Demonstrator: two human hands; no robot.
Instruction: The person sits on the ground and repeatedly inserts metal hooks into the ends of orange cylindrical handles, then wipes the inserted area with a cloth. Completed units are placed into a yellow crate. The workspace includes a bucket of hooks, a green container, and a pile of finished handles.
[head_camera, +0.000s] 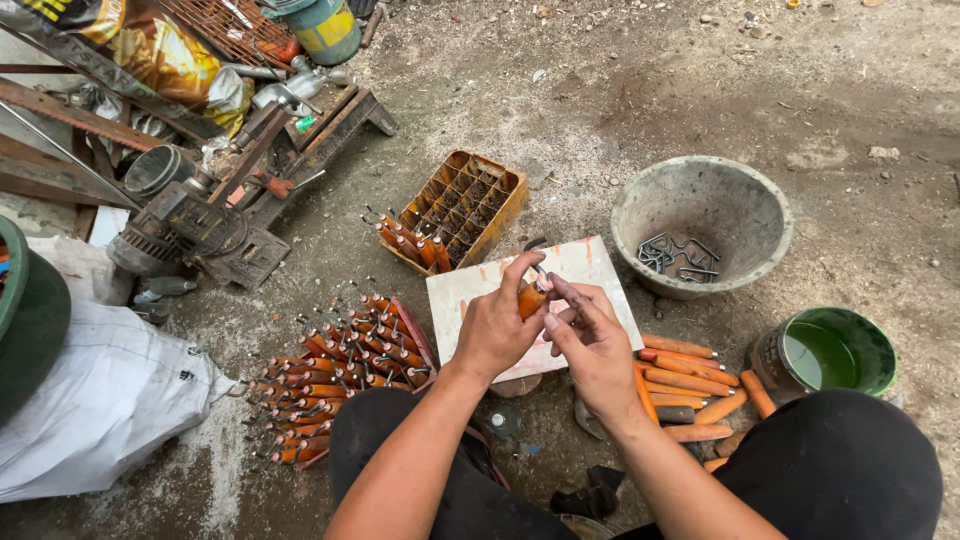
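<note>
My left hand (497, 325) grips an orange wooden handle (531, 299) upright over a pale board (590, 262) on the ground. My right hand (592, 345) is beside it, fingers pinching a thin metal hook (537, 247) at the handle's top. Left of my knee lies a heap of orange handles with metal hooks fitted (335, 375). Right of my hands lie several plain orange handles (685, 385).
An orange compartment crate (470, 200) holds a few hooked handles at its near edge. A grey basin (702, 215) contains bent metal hooks. A green-lined can (835, 350) sits at right. A white sack (100, 400), a motor (195, 230) and scrap metal lie left.
</note>
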